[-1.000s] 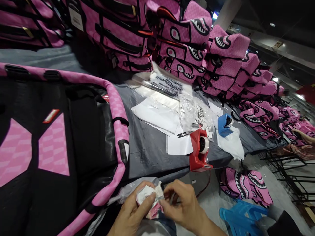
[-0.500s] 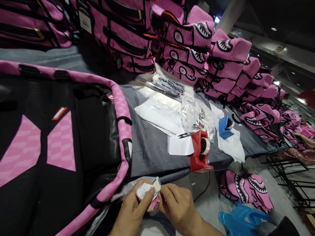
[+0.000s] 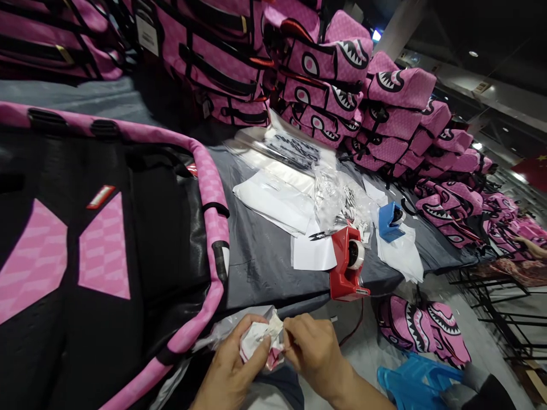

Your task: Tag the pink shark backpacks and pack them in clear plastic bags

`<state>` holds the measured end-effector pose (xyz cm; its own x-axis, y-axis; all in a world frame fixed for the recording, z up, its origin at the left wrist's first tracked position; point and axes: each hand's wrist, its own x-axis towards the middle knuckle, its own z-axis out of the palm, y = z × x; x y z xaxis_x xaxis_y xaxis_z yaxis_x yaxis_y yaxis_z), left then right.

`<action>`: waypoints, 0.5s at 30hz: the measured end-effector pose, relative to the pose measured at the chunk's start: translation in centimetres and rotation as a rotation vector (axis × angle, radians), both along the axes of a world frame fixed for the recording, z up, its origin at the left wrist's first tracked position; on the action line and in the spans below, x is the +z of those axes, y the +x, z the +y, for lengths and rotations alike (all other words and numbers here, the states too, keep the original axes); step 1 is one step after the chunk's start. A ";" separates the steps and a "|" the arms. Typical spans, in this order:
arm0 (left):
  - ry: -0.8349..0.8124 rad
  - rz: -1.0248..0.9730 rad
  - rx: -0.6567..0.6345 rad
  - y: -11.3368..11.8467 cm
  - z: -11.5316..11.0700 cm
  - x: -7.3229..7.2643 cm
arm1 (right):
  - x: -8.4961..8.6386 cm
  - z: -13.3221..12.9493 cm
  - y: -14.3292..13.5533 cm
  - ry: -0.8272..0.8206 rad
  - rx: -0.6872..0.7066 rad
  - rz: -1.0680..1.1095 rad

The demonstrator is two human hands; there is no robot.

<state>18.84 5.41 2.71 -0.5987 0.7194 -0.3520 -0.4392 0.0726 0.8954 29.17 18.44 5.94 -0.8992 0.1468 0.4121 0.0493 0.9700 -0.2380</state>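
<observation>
My left hand (image 3: 237, 356) is closed around a small crumpled white-and-pink bundle (image 3: 256, 337), thumb pressed on top. At the bundle's right side, the fingers of my right hand (image 3: 314, 350) pinch its twisted pale edge. What the bundle contains cannot be made out. Clear plastic film (image 3: 233, 324) shows behind my left hand, by the table's edge. Left of both hands lies a large black and pink backpack (image 3: 166, 228), its strap side up, with a small red and white label (image 3: 101, 197).
On the grey-covered table (image 3: 260, 265) stand a red tape dispenser (image 3: 342, 276) and a blue tape dispenser (image 3: 388, 222). White paper sheets (image 3: 273, 196) and clear plastic bags (image 3: 329, 196) lie behind. Stacked pink backpacks (image 3: 320, 62) line the back. A blue stool (image 3: 414, 378) is at the lower right.
My right hand has shifted slightly right and up, drawing the bundle's pale edge with it. My left hand keeps its hold, and the bundle has tilted a little.
</observation>
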 end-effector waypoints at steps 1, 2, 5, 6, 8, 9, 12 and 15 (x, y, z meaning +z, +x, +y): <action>0.006 -0.012 -0.001 0.1 0.0 0.4 | 0.1 0.1 -0.1 -0.125 -0.039 -0.002; 0.006 -0.017 -0.002 0.1 0.0 0.7 | 0.3 0.1 -0.2 -0.252 -0.081 0.000; -0.018 -0.012 -0.022 -0.1 0.0 1.5 | 0.3 -0.2 -0.3 -0.495 -0.178 0.030; -0.026 -0.008 -0.032 -0.2 0.0 1.7 | 0.3 -0.4 -0.3 -0.524 -0.191 0.042; -0.042 0.006 -0.051 -0.5 0.1 2.1 | -0.1 -0.7 -0.1 -0.585 -0.226 0.061; -0.051 0.014 -0.060 -0.7 0.1 2.3 | -0.4 -0.8 -0.1 -0.663 -0.262 0.051; -0.079 0.022 -0.070 -0.7 0.2 2.8 | -1.3 -0.8 0.0 -1.126 -0.404 -0.106; -0.082 0.013 -0.057 -0.6 0.1 2.9 | -1.8 -0.4 0.2 -1.500 -0.413 -0.251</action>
<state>18.27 5.52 5.64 -0.5627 0.7216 -0.4033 -0.4206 0.1700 0.8912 29.36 18.05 4.18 -0.7156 0.5108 -0.4764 0.4251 -0.2226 -0.8773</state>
